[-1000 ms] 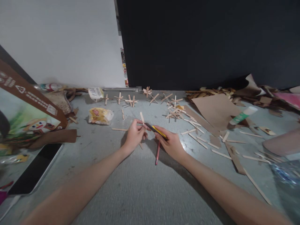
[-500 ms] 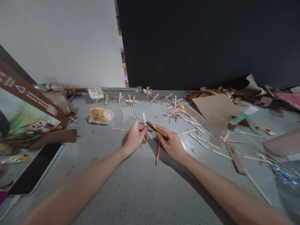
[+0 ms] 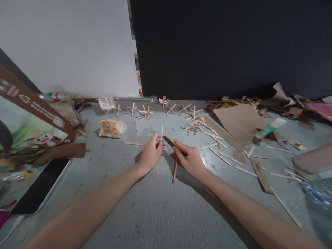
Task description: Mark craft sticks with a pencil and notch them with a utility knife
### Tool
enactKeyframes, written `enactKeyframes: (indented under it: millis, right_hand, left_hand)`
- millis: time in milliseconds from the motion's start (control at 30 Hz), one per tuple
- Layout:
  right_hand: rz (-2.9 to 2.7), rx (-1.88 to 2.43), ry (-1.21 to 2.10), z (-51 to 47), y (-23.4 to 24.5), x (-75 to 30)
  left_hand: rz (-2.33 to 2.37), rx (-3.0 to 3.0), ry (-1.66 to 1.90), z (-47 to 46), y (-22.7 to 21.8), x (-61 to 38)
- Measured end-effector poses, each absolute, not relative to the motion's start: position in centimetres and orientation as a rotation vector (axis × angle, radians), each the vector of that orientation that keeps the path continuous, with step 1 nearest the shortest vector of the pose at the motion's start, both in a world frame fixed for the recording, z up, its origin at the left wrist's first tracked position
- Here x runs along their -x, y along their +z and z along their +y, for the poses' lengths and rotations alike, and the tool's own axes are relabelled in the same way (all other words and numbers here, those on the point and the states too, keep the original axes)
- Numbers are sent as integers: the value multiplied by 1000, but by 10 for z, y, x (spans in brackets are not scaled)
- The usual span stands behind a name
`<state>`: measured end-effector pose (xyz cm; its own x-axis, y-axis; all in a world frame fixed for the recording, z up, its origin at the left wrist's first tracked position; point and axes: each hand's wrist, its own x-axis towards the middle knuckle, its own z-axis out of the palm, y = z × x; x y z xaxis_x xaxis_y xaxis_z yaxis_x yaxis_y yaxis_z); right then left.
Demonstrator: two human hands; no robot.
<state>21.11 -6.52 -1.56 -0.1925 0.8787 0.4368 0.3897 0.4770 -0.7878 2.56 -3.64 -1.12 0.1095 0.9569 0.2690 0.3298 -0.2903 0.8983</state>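
My left hand (image 3: 151,152), in the middle of the table, pinches a wooden craft stick (image 3: 162,132) that points up and away from me. Closed round a black and yellow utility knife (image 3: 176,144), my right hand (image 3: 191,157) is just to the right. The knife's tip lies close to the stick at the left fingertips; whether they touch I cannot tell. Below the knife, a reddish pencil (image 3: 175,171) lies on the table, its far end hidden by the right hand. Another flat craft stick (image 3: 133,143) rests left of my left hand.
Crossed-stick pieces (image 3: 146,111) stand along the back. Loose sticks (image 3: 220,156), brown cardboard (image 3: 238,121) and a glue stick (image 3: 270,128) lie at right. At left are a phone (image 3: 40,188), a printed box (image 3: 38,117) and a yellow-white packet (image 3: 111,128).
The craft stick in my left hand has turned, now showing narrower and more upright. My left hand has rolled slightly, and the knife has shifted a little to the right.
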Motion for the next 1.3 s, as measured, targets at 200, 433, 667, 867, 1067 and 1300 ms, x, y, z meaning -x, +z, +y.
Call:
enactKeyframes:
  millis: [200, 433, 667, 867, 1067, 1300]
  right_hand:
    - [-1762, 1101, 745, -64, -18, -213]
    - [-1794, 1080, 716, -66, -11, -210]
    - [-1832, 1078, 712, -67, -9, -211]
    - [-1803, 1063, 706, -66, -12, -211]
    - [-1787, 1067, 712, -69, -10, -209]
    - [-1744, 1092, 739, -72, -16, -205]
  left_hand:
    - [1311, -1744, 1140, -38, -7, -28]
    - [1310, -1665, 1140, -37, -5, -30]
    - [1277, -1663, 1195, -38, -6, -28]
    - [1267, -1725, 1213, -37, -9, -27]
    - [1271, -1807, 1204, -37, -10, -27]
    - [1263, -1754, 1152, -37, -8, -26]
